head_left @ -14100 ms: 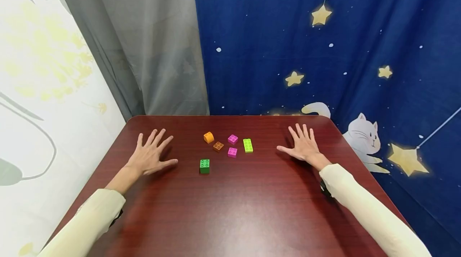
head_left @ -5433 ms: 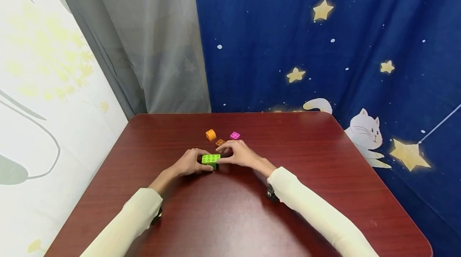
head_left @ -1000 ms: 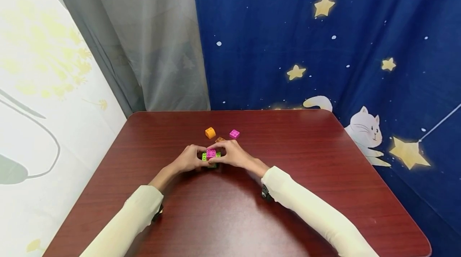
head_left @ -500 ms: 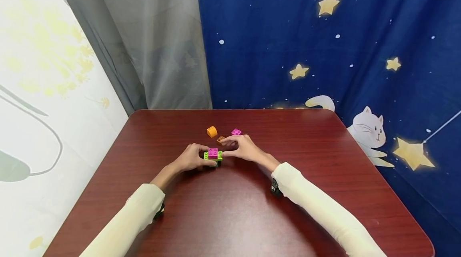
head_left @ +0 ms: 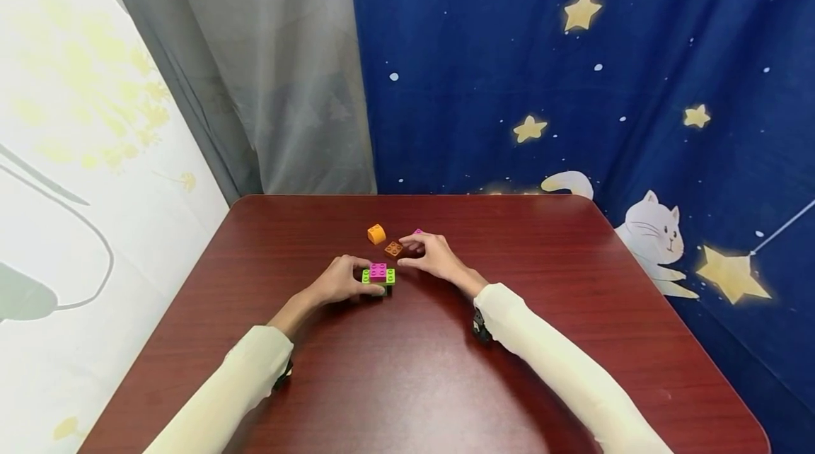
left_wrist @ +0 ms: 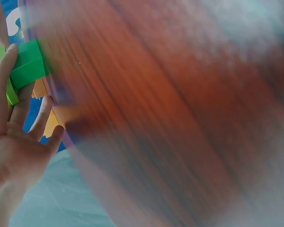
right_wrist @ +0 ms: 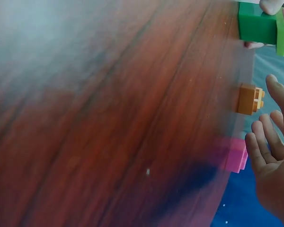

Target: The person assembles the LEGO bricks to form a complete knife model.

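My left hand pinches a small stack of toy building bricks between thumb and fingers. Its base is a green brick, with a longer lime brick across it and a magenta brick on top. Just right of the stack, my right hand hovers with fingers apart and holds nothing. Its fingertips are close to a brown-orange brick, which the right wrist view shows standing apart from the hand. A second magenta brick sits behind the right fingers, mostly hidden in the head view.
An orange brick with a curved side lies behind the brown-orange one. The dark red wooden table ends at a straight far edge. Grey and blue star-printed curtains hang beyond it.
The separate bricks of the earliest frame became a stack. Over the last second the right hand let go of the top magenta brick and moved right and away; the left hand kept its grip.
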A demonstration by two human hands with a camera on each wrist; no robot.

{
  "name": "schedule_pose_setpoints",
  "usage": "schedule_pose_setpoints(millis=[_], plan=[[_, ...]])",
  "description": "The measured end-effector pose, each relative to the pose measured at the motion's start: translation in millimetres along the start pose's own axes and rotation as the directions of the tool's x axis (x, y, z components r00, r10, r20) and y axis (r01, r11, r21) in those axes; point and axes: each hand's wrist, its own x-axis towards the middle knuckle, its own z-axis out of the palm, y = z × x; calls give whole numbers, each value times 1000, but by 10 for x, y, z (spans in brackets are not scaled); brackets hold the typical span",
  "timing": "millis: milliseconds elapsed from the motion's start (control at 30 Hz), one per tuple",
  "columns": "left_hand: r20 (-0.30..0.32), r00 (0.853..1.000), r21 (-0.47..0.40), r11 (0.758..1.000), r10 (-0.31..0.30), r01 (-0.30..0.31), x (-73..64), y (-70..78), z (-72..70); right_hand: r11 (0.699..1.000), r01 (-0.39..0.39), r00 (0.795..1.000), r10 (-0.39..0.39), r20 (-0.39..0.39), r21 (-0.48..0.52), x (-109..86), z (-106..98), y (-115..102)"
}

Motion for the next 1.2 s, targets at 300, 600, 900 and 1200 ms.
schedule_pose_setpoints(millis=[300, 600, 900, 1200], plan=[[-10, 999, 60, 998, 38, -37, -17, 3, 34, 997, -62, 998, 63, 24, -39, 143, 148, 77], [-25, 996, 48, 995, 87, -86, -51, -13, 63, 994, -71, 995, 76, 59, -81, 222, 212, 50], [-70, 991, -13, 994, 112, -113, -68, -12, 25, 996, -58, 994, 64, 84, -74, 164, 148, 9], [-83, 985, -42, 987, 150, -154, -66, 2, 7, 997, -34, 992, 42, 121, -66, 46, 81, 10]])
